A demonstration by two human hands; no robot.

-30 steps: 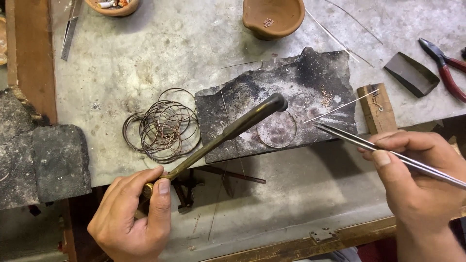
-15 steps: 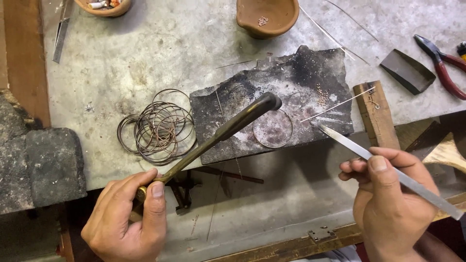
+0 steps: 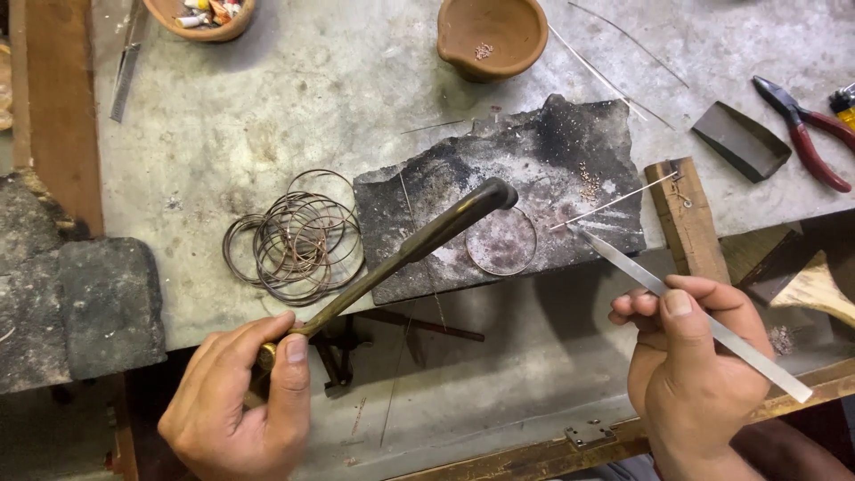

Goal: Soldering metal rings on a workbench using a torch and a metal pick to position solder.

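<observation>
Fingers of left hand (image 3: 236, 405) grip blowpipe (image 3: 419, 245); right hand (image 3: 695, 374) pinches tweezers (image 3: 677, 298) toward slab (image 3: 508, 191).

Left hand (image 3: 236, 405): low in frame at left, back of hand up, fingers curled into loose fist, thumb laid flat along top pointing away from body, nail visible. Grip closed round end of slim dark metal blowpipe with bent tip (image 3: 419, 245).

Right hand (image 3: 695, 374): low in frame at right, wrist entering from bottom edge, back of hand toward camera. Thumb and bent fingers pinch long flat silver metal tweezers (image 3: 686, 307); knuckles stacked to left.
</observation>
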